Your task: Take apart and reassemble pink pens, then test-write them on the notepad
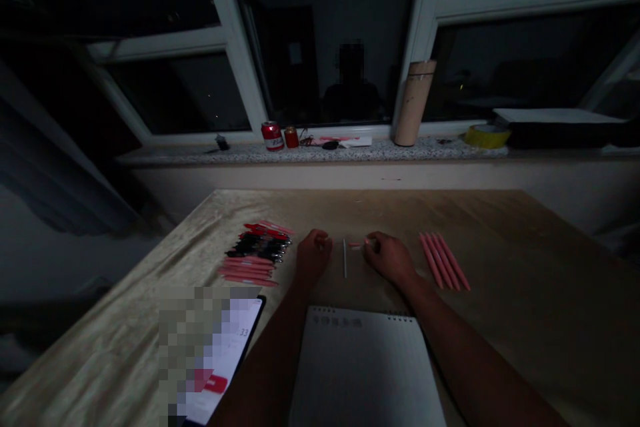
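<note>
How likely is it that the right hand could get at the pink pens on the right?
Probably yes: the right hand is close beside those pink pens, with only tablecloth showing between them. Whether it already holds something is too dark to tell.

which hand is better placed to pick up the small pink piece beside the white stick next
Right, most likely: the right hand is close to the small pink piece, while the white stick lies between that piece and the left hand.
</note>
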The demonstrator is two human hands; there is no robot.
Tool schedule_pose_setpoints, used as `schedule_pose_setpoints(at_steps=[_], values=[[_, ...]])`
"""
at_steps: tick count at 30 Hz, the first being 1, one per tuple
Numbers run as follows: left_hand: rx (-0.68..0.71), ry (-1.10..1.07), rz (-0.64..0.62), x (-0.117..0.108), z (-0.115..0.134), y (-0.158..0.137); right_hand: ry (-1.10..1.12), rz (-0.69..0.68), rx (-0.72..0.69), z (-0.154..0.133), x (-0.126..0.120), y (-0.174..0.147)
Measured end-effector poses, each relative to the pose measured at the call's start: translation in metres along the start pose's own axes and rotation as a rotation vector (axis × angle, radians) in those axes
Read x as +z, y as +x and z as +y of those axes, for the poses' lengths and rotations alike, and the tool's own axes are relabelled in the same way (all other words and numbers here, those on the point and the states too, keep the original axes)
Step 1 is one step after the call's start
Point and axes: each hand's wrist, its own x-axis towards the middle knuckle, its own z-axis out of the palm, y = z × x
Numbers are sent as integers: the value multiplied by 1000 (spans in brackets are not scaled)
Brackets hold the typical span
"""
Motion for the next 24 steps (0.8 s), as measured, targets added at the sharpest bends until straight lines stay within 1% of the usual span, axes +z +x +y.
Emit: schedule_pose_setpoints(at_steps=[3, 8, 13, 18, 24], values=[[-58, -83, 66, -4, 1, -3, 53, 17, 10, 3, 2, 1], [-71, -62, 97, -9, 8, -4, 142, 47, 35, 6, 4, 4], [-61, -75, 49, -7, 8, -5, 174, 74, 71, 7, 6, 6], [-96, -79, 23, -4, 5, -4, 194, 107, 82, 9, 6, 5], [-108, -21, -26, -3, 4, -5, 230, 138, 121, 10, 8, 4]])
